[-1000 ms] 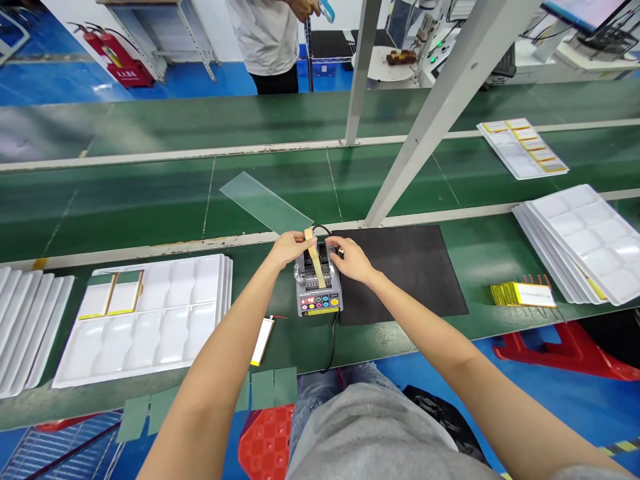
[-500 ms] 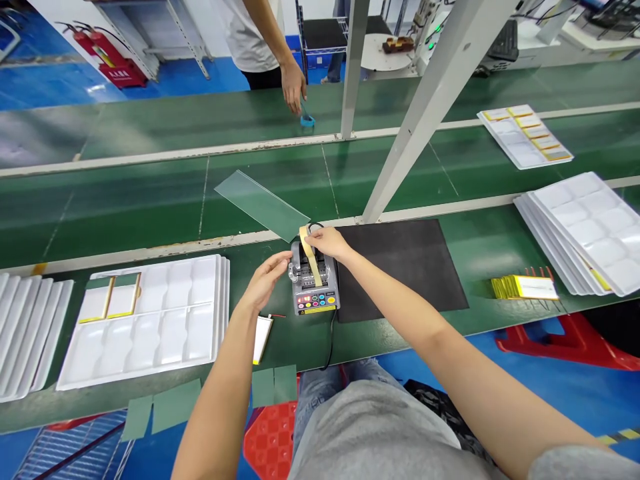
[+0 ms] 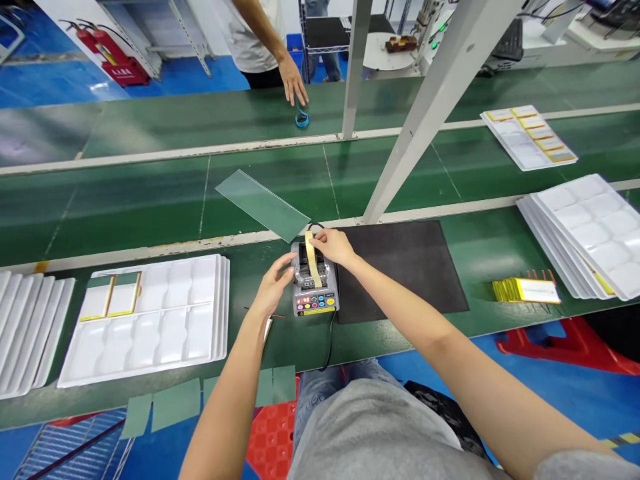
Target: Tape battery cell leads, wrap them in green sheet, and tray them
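A grey automatic tape dispenser with coloured buttons stands on the green bench in front of me. My right hand pinches a strip of yellow tape near its upper end. The strip slants down to the front of the dispenser. At the machine's left side is my left hand, fingers apart and fingertips at the housing; whether they press on it I cannot tell. Below that wrist, a white battery cell with thin wire leads lies mostly hidden behind my forearm.
White trays are stacked at left, the top one holding yellow-edged pieces. A black mat lies right of the dispenser. Farther right are bundled battery cells and more trays. A clear sheet and slanted post stand behind. Across the bench is a co-worker's hand.
My right hand has shifted slightly right, and the tape strip stands straighter. My left hand has moved a little right and down, covering more of the battery cell. The co-worker's hand has risen off a blue ring.
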`<state>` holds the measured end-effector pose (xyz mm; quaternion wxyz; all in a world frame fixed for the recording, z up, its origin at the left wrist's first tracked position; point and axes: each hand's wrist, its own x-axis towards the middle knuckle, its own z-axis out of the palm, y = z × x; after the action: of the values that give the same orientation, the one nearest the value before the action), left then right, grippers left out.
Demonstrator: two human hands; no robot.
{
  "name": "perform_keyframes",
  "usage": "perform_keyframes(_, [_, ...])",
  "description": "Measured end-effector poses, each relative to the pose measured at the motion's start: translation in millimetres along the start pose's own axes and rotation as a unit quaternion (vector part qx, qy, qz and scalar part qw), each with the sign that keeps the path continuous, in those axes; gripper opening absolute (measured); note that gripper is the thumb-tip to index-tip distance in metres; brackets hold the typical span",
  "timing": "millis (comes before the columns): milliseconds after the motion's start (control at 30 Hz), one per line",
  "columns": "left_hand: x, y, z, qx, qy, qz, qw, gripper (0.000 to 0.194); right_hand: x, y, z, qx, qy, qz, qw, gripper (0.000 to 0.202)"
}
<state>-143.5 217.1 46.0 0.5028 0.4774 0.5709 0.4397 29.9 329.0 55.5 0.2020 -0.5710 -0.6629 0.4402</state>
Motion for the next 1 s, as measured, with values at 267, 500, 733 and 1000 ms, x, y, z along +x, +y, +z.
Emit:
perform_keyframes(267, [-0.6, 2.5, 26.8, 0.208, 0.058, 0.038, 0.976, 0.033, -10.8, 13.6, -9.2, -0.001, 0.063, -0.041, 0.997, 0.017])
perform_keyframes(500, [2.1, 4.3, 49.4, 0.31, 0.094, 0.06, 0.944, 0.042, -65.9, 59.0, -20.4, 0.032, 0.09, 0.01, 0.995, 0.023])
perform_keyframes(733, [1.8, 3.1, 55.6, 0.354, 0.115, 0.068, 0.925, 0.051, -126.1, 94.9, -0.3, 0.071, 0.004, 0.053, 0.996, 0.031])
perform_keyframes(1000, [3.1, 0.6, 58.5, 0.376, 0.122, 0.08, 0.915, 0.052, -145.0, 81.0, 26.3, 0.122, -0.125, 0.05, 0.983, 0.096])
